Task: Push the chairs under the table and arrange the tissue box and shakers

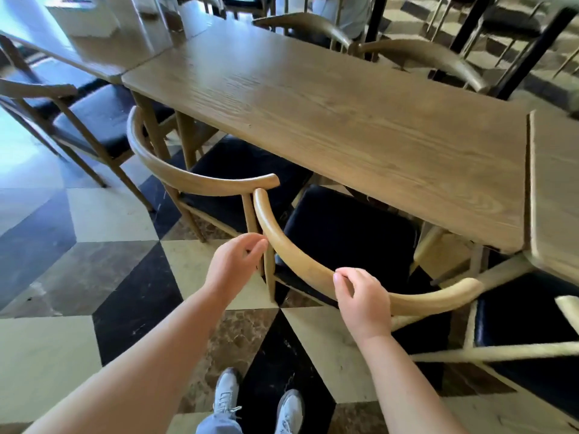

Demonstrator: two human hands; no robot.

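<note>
Checkered floor [103,214] in cream, black and brown runs beneath a long wooden tabletop [329,114], which is bare in its near stretch. At the centre a chair [300,261] with a curved back rail and dark seat is seen partly tucked, its seat front hidden under the tabletop edge. The left hand [233,264] is held loosely curled beside the rail's left post, and contact cannot be told for certain. The right hand [360,296] is bent over the rail near its middle, fingers half closed; a firm clamp cannot be confirmed.

At 10 o'clock a second chair [200,180] is tucked about as far, its rail tip almost touching the first chair's rail. At 9 o'clock a third chair [78,120] stands well out and angled, so it is judged still to be pushed in. At 4 o'clock another chair [529,333] crowds the first chair's right side and may block a straight push.

A white box [87,17], blurred, sits at 11 o'clock on the far tabletop; it may be the tissue box. No shakers can be made out, so arranging appears undone.
</note>
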